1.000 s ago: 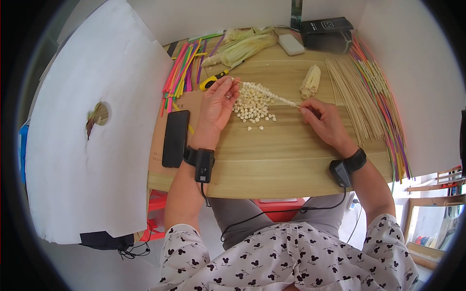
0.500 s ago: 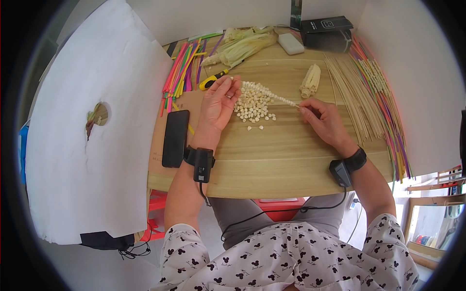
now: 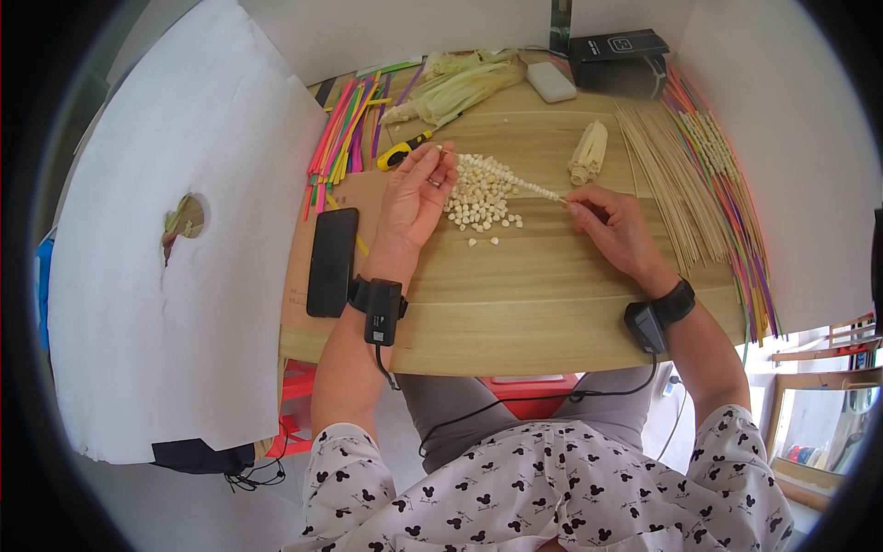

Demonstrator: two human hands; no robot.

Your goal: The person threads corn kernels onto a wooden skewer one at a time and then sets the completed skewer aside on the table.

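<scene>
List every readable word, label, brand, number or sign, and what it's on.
None legible.
Black rectangular box: white outlined symbol, any lettering too small.
Black plastic module on left wrist: small white print and label, too small.
Flat brown cardboard sheet: faint print, too blurred.
White shirt with black mouse-head motifs: fine script, unreadable.

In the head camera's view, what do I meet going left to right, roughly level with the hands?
White panel with a hole, black phone, left hand, loose pale kernels, right hand, thin pale sticks, colourful strips, white wall panel.
</scene>
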